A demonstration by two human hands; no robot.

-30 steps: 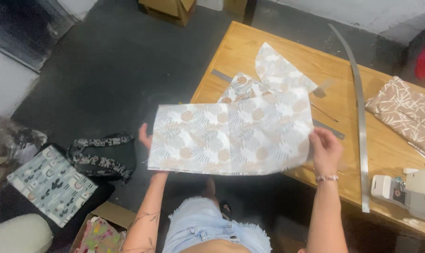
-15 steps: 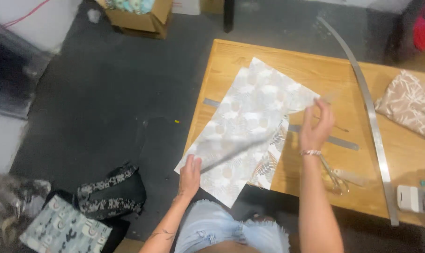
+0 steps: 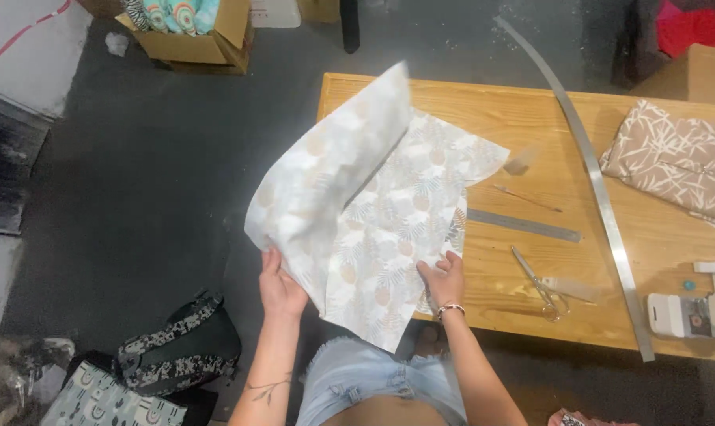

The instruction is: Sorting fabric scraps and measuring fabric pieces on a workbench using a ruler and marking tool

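Left hand (image 3: 281,289): grip closed on the near edge of the fabric (image 3: 373,213), lifting one half up off the desk (image 3: 531,118) so it stands folded over in the air, blurred by motion.
Right hand (image 3: 446,280): fingers spread flat, grip open, pressing the fabric's other half down at the desk's near edge; a beaded bracelet (image 3: 450,309) circles the wrist.
Fabric: pale, printed with leaves and round tan shapes, lying over the desk's near-left corner, its lowest tip hanging past the edge above the person's denim shorts (image 3: 373,383).
Ruler (image 3: 523,226): short, grey, flat on the desk just right of the fabric.
Scissors (image 3: 540,287): near the front edge, right of the pressing hand, apart from it.
Curved strip (image 3: 602,197): long metal band sweeping from the far edge to the near edge.
Tan cloth (image 3: 673,158): folded, leaf-patterned, at the right end.
White device (image 3: 688,312): near-right corner.
Floor (image 3: 160,173): dark; a cardboard box (image 3: 196,39) of bright cloth beyond, patterned bags (image 3: 176,347) near the person's left.
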